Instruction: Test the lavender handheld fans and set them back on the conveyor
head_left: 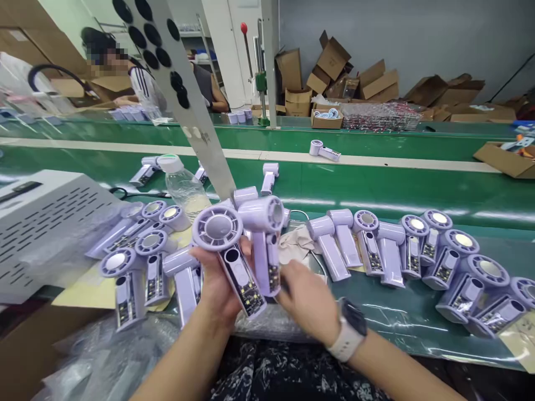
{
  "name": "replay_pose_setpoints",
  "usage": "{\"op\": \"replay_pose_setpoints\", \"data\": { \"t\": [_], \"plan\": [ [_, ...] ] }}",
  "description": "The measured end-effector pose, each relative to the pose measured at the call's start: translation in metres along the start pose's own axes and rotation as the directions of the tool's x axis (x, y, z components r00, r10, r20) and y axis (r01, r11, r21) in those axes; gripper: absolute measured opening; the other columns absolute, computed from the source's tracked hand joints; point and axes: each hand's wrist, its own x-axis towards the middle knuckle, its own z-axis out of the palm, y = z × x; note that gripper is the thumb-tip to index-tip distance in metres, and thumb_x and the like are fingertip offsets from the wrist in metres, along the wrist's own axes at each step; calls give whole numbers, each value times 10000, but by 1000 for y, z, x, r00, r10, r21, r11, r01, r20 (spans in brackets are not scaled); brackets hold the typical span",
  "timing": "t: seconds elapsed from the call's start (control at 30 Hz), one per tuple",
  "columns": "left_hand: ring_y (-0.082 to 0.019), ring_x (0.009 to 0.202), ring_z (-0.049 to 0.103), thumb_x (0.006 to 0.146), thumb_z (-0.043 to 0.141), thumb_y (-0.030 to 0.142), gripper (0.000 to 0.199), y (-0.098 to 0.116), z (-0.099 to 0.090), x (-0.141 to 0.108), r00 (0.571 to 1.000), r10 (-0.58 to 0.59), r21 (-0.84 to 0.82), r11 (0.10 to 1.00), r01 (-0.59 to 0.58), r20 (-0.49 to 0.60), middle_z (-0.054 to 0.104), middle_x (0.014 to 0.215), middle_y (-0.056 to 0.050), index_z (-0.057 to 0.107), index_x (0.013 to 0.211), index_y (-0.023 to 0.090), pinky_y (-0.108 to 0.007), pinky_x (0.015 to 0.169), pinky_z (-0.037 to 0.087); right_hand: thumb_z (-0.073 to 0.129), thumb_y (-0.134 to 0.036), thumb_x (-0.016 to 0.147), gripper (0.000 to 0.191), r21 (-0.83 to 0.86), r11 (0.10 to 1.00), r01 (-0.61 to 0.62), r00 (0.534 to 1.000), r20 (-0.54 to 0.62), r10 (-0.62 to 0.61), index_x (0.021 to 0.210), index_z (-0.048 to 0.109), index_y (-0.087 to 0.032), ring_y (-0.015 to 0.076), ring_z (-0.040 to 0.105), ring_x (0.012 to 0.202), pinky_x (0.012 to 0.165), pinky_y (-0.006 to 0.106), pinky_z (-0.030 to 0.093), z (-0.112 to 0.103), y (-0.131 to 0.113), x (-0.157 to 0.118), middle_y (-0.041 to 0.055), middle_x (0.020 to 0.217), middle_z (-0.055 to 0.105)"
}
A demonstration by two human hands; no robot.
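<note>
Left hand (216,291) round fan (240,273), right hand (311,301) curled, grip unclear; green bench (393,312), cartons (379,83) beyond.

The fan in my grip (217,227) looks like smooth lilac plastic (its round cap shines like metal). Glossy green sheeting covers my bench (388,312); clear, crinkled plastic wrap (117,356) lies near brown, matt cardboard (29,356).

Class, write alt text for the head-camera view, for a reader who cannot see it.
A left hand holds a lilac handheld fan with its circuit board exposed; the right hand is close to a second fan. Similar fans line both sides, with a long green work surface beyond.
</note>
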Motion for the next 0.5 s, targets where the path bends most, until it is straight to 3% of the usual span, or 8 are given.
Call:
{"op": "replay_pose_setpoints", "data": {
  "t": [0.07, 0.13, 0.23, 0.3, 0.4, 0.5],
  "plan": [
    [-316, 1019, 716, 524, 837, 748, 613, 5, 3, 0, 995, 56, -4, 998, -57, -88, 760, 933, -82, 680, 617, 163, -431, 925, 596, 600, -99, 873, 97, 49, 999, 10, 996, 85, -15, 825, 576, -180, 314, 633, 953, 816, 427, 476, 17, -8, 3, 169, 979, 700],
    [-346, 1146, 680, 542, 826, 754, 611, 6, 3, 0, 987, 78, 6, 997, -78, -143, 762, 1055, -93, 677, 634, 168, -463, 1007, 560, 578, -74, 879, 118, 141, 990, 6, 982, 184, -33, 843, 571, -185, 262, 666, 880, 770, 375, 511, 19, -8, 1, 116, 897, 718],
    [-365, 1187, 663, 553, 794, 796, 637, 3, 1, 3, 986, 79, 21, 997, -76, -146, 759, 1068, -100, 698, 726, 190, -485, 1013, 554, 547, -189, 937, 32, 343, 937, -72, 935, 351, -57, 952, 571, -203, 149, 623, 560, 515, 231, 473, 4, -3, -9, -30, 645, 650],
    [-382, 1169, 665, 517, 769, 845, 677, -2, 2, 8, 987, 97, 26, 995, -95, -127, 756, 1058, -109, 678, 712, 203, -495, 965, 575, 519, -306, 962, 123, 539, 819, -197, 915, 401, -44, 975, 578, -199, 116, 536, 448, 421, 197, 390, -5, -1, -17, -66, 564, 578],
    [-386, 1139, 668, 521, 729, 881, 692, -11, 9, 15, 984, 143, 39, 990, -139, -108, 747, 1067, -113, 633, 637, 206, -478, 891, 597, 577, -461, 944, 297, 729, 653, -205, 951, 307, -45, 807, 585, -197, 105, 490, 463, 471, 219, 385, -6, -4, -25, -52, 535, 544],
    [-368, 1127, 667, 567, 679, 899, 703, -20, 18, 20, 975, 198, 67, 979, -192, -104, 737, 1079, -107, 626, 608, 199, -453, 883, 590, 593, -569, 948, 413, 783, 614, -101, 986, 161, -43, 749, 542, -211, 104, 460, 448, 498, 236, 376, 6, -6, -31, -72, 477, 480]
  ]
}}
